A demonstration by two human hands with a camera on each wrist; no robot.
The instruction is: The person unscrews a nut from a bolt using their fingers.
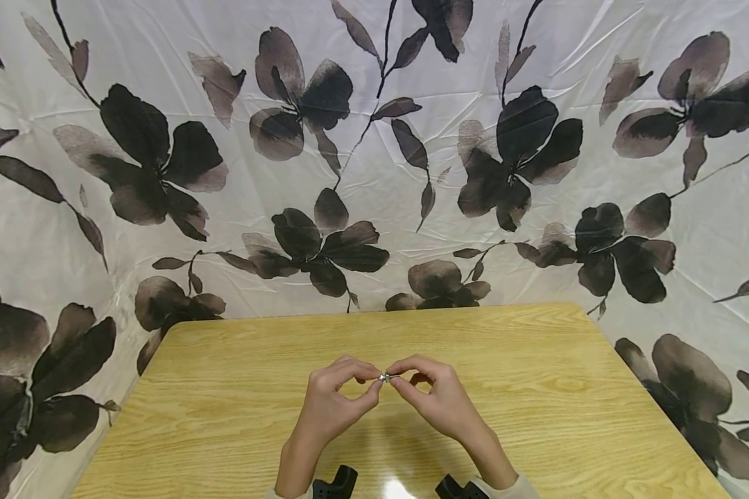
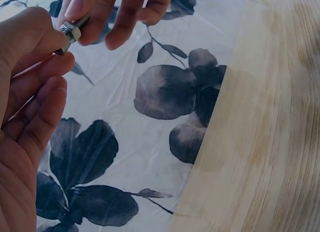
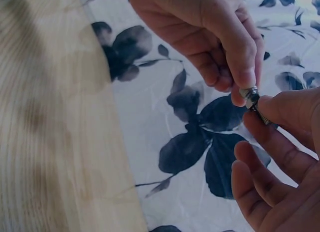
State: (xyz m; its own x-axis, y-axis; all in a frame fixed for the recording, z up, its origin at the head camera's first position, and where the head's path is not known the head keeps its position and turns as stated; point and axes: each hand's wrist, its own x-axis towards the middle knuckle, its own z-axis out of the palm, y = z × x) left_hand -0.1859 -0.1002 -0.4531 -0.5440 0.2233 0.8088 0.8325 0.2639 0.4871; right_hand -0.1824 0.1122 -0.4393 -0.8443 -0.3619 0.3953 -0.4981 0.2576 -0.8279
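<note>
Above the table, a small silver metal bolt (image 2: 84,21) with a hex nut (image 2: 73,30) on its thread is between the two hands. The left hand (image 1: 337,395) pinches the head end of the bolt between thumb and index finger. From the other side, the right hand (image 1: 437,398) pinches at the nut with thumb and index finger. In the right wrist view the bolt's threaded end (image 3: 262,117) shows between the right thumb and index finger. Fingertips hide part of the bolt and nut in every view.
Both hands are over a light wood-grain table (image 1: 237,436). Behind it and at both sides hangs a white cloth (image 1: 412,194) with dark flower prints. A dark wrist-worn device (image 1: 337,483) sits at each wrist.
</note>
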